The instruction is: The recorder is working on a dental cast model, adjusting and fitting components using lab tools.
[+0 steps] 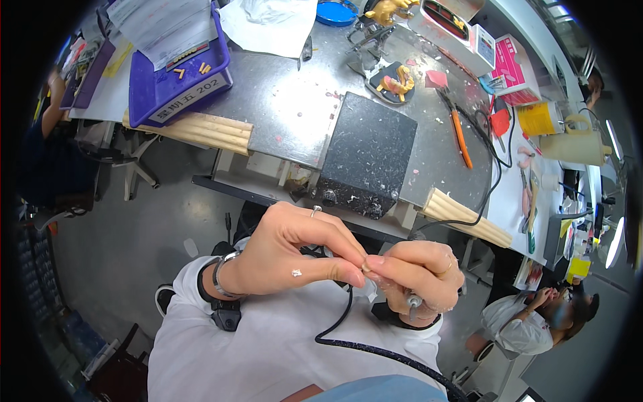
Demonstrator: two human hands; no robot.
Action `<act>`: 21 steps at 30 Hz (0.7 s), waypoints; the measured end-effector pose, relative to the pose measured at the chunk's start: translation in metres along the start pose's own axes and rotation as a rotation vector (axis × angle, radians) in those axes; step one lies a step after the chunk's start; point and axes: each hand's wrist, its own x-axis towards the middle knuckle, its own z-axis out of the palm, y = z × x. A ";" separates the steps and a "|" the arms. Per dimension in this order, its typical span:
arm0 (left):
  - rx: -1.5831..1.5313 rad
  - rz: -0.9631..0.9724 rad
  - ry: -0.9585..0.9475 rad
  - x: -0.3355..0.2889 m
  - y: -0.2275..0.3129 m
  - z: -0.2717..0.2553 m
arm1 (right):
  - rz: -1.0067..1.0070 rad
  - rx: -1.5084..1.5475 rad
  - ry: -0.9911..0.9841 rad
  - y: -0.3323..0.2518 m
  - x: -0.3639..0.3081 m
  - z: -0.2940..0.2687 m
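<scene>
My left hand (288, 251) reaches in over my lap, its thumb and forefinger closed on a small pale tooth-like piece (366, 266). Fingertips of my right hand (422, 278) meet it at the same piece. My right hand is also wrapped round a metal handpiece (414, 303), of which only a grey end shows. A black cord (355, 345) hangs below the hands and loops across my white clothing. White dust and crumbs stick to both hands. Just beyond them, a black dusty box (368, 144) stands at the front of the metal bench.
A purple tray (179, 100) with papers and small tan pieces sits at the left of the bench (281, 120). Toward the right lie a dental model (396, 84), orange-handled pliers (461, 137) and a pink box (514, 70). A person (529, 318) sits at right.
</scene>
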 end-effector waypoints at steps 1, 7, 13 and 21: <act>-0.002 -0.013 0.015 0.000 0.001 0.001 | 0.009 -0.012 0.005 -0.001 0.000 0.000; -0.027 0.004 0.040 0.001 -0.003 0.009 | 0.000 -0.027 0.005 0.000 -0.002 -0.001; 0.166 0.157 0.076 0.000 -0.003 0.010 | 0.122 -0.080 0.138 -0.008 -0.006 0.001; 0.458 0.472 0.164 0.002 -0.007 0.016 | 0.108 -0.249 0.015 0.015 -0.011 0.014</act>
